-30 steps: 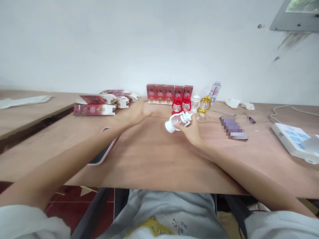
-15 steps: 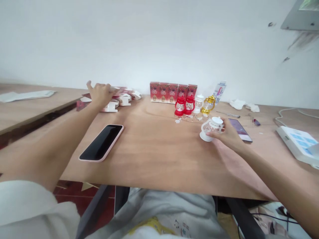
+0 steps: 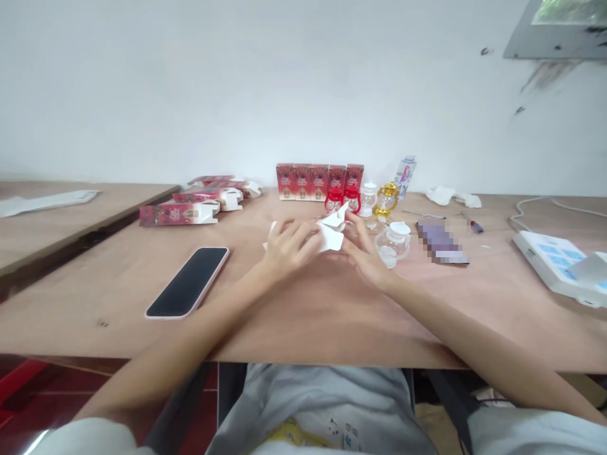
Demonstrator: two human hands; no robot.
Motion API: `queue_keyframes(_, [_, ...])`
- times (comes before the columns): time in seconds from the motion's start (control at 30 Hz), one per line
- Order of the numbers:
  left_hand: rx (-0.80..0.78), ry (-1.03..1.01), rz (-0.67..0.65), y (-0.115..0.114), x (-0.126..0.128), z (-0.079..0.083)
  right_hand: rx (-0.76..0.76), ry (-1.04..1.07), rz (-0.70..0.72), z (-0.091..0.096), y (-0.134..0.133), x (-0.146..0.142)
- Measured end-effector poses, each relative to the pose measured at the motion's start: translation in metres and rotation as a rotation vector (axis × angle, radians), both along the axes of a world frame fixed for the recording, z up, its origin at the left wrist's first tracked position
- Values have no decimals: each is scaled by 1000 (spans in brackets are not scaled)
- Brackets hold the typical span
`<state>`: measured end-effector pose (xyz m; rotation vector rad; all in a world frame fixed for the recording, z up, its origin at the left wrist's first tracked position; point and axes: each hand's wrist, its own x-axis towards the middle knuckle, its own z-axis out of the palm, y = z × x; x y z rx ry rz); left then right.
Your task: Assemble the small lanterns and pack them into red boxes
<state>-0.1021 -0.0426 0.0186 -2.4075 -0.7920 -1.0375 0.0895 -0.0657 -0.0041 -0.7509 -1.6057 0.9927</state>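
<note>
My left hand (image 3: 287, 248) and my right hand (image 3: 365, 249) meet over the middle of the wooden table (image 3: 303, 316), both closed on a flat white carton (image 3: 331, 232) with an open flap. Just right of my right hand a small white toy lantern (image 3: 392, 243) lies on its side on the table, untouched. Behind my hands stand two red lanterns (image 3: 342, 199), a white lantern (image 3: 368, 197) and a gold lantern (image 3: 387, 198), in front of a row of several red boxes (image 3: 320, 181).
A black phone in a pink case (image 3: 188, 289) lies left of my hands. Flattened red cartons (image 3: 190, 205) are piled at the back left. A second phone (image 3: 441, 241) and a white device (image 3: 557, 265) lie to the right, with a cable (image 3: 535, 205) behind.
My left hand came back from the carton pile with a white carton. My right hand put the white lantern down on the table and joined the left on the carton.
</note>
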Motion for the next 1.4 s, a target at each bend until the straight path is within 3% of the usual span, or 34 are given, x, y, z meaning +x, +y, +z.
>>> queue_keyframes(0.07, [42, -32, 12, -2, 5, -11, -55, 54, 12, -2, 2, -2])
queue_keyframes(0.2, [66, -30, -87, -4, 8, -21, -60, 49, -22, -6, -2, 0])
queue_keyframes(0.43, [-234, 44, -80, -3, -1, -17, -39, 80, -91, -9, -4, 1])
queue_keyframes(0.57, [-308, 20, -129, 6, -10, -11, -69, 69, -53, -17, -1, 5])
queue_keyframes(0.7, [-279, 60, -206, 11, -13, -9, -111, 74, -98, -23, 2, 8])
queue_keyframes(0.83, [-209, 55, -163, 13, -11, -13, -216, 20, -119, -21, 4, 6])
queue_keyframes(1.0, [-194, -63, -175, 9, -3, -21, -371, 144, -82, -16, 3, 1])
queue_keyframes(1.13, [-255, 101, -241, 8, 1, -25, -536, 256, -41, -17, 3, 0])
queue_keyframes(1.27, [-290, 216, -268, 12, -1, -26, -564, 330, -30, -20, 4, 1])
queue_keyframes(1.4, [-200, 362, -241, 13, -3, -23, -578, 339, -37, -19, 6, 4])
